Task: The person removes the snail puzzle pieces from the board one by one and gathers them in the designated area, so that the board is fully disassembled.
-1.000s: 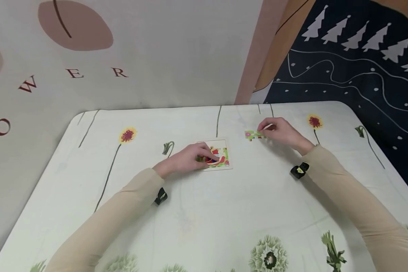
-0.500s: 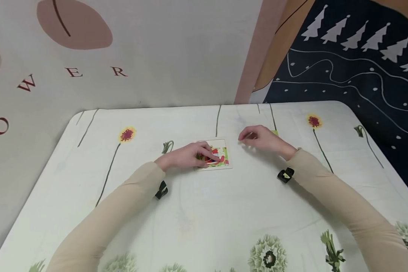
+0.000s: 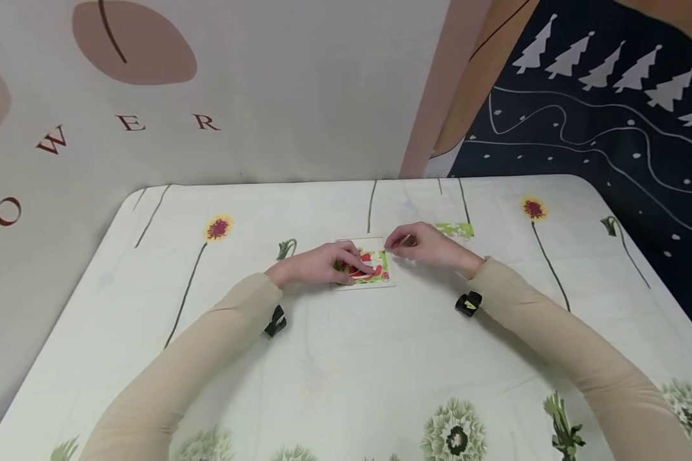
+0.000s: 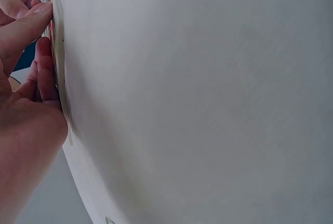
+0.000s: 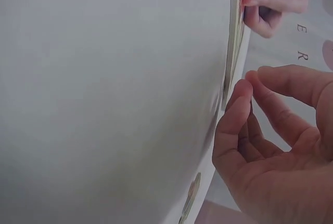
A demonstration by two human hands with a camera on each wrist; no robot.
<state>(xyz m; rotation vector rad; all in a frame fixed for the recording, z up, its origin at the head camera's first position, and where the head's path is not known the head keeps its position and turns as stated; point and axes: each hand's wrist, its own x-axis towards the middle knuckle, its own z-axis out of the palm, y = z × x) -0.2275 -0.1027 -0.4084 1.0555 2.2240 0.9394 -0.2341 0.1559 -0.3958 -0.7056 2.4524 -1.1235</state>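
Note:
My left hand (image 3: 323, 264) rests on a small picture puzzle board (image 3: 371, 243). Its extended index finger presses on the red, blue and green picture, while other fingers curl at the board's left edge. My right hand (image 3: 429, 244) is at the board's upper right corner. In the right wrist view, the fingertips of that right hand (image 5: 281, 135) come together close to the board edge (image 5: 231, 41); I cannot tell whether a piece is between them. Green puzzle pieces (image 3: 457, 230) with white flowers lie just behind the right hand, which partly covers them.
A white cloth (image 3: 317, 358) printed with flowers covers the table. Behind it hangs a pale backdrop (image 3: 300, 115) with letters, beside a dark blue one (image 3: 600, 128) with trees. Each wrist wears a black camera mount, seen on the right wrist (image 3: 469, 303).
My right hand has moved left from the loose puzzle pieces to the board's upper right corner, uncovering green pieces behind it. My left hand has stayed on the board.

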